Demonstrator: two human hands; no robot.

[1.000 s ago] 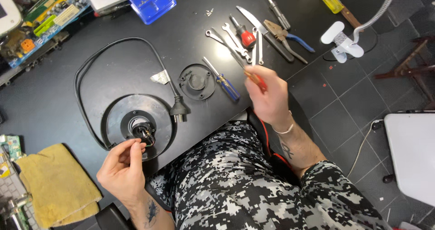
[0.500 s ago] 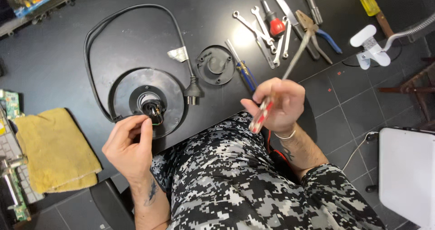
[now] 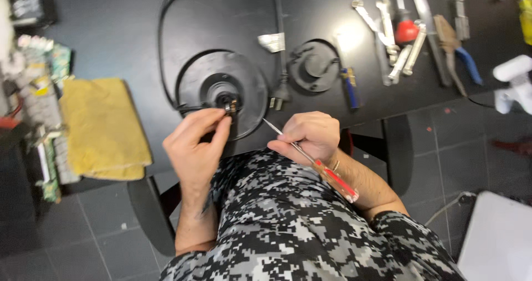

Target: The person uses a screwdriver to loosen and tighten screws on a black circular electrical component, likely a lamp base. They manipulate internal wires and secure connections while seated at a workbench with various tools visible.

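Right hand (image 3: 310,137), fingers closed around a red-handled screwdriver (image 3: 310,158), its shaft slanting far-left toward the round black kettle base (image 3: 221,90) on the tabletop (image 3: 111,32); left hand (image 3: 197,142) pinches the base's central connector (image 3: 230,106).

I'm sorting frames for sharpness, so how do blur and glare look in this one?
Head view: motion blur softens the whole frame; the yellow cloth and the tools at the edges are smeared. A bright glare patch sits on the black table near the tools. The screwdriver in the right hand stays legible.
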